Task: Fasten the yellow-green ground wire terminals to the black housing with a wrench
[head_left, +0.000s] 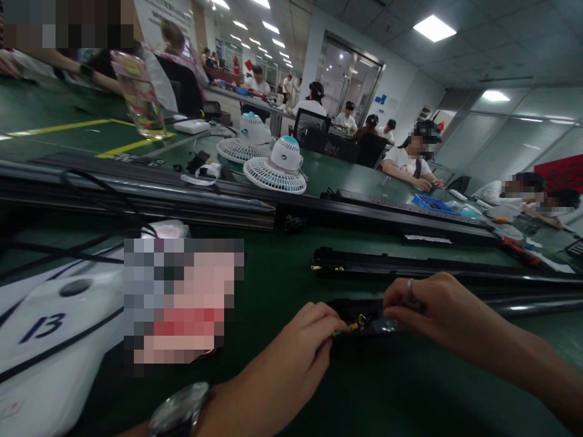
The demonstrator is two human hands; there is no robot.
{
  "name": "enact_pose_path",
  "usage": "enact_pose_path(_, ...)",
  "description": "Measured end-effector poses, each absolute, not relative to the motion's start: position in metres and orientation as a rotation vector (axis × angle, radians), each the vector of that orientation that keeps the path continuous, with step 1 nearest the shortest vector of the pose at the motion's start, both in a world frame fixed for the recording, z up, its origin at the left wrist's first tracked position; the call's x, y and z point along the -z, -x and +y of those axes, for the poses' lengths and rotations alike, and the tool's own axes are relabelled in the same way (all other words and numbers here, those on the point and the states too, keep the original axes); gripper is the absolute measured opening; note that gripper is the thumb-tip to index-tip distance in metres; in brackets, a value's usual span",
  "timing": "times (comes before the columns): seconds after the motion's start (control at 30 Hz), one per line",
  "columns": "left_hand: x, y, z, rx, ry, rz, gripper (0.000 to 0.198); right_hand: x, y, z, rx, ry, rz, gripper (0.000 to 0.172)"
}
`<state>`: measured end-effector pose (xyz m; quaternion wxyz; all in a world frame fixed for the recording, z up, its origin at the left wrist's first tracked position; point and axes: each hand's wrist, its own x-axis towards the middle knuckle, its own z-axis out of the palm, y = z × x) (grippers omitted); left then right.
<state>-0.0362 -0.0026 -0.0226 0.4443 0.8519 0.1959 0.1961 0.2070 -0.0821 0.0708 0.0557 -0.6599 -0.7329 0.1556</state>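
Left hand [304, 340] is pinching yellow wire [353, 326], likely delicate, best tip-held, at nine o'clock on the black bar [347, 306]; right hand [437, 303] is hovering, grip unclear.

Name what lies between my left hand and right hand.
In the head view, a black bar's end and a small yellow piece lie between the left hand and right hand.

Two white fans [286, 156] lie face down on the green worktop [334, 173], right of a clear cup [140, 97]; farther right sits a blue tray [432, 204].
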Motion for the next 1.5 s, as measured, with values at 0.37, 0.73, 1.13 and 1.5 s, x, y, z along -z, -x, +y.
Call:
enact_pose_path(0.37,0.023,0.0374,-0.0043,-0.47,-2.116,0.488,0.035,-0.0732,-0.2056,-0.0821,-0.482,2.027,-2.135,0.009)
enact_pose_path(0.73,0.0211,0.037,-0.0028,-0.47,-2.117,0.479,0.036,-0.0682,-0.2034,-0.081,-0.49,2.062,-2.097,0.01)
enact_pose_path(1.13,0.0203,0.0363,-0.0032,-0.463,-2.112,0.491,0.035,-0.067,-0.2013,-0.0801,-0.511,2.045,-2.11,0.011)
enact_pose_path(1.5,0.023,0.0369,-0.0042,-0.507,-2.103,0.474,0.037,-0.0739,-0.2049,-0.081,-0.401,1.964,-2.293,0.017)
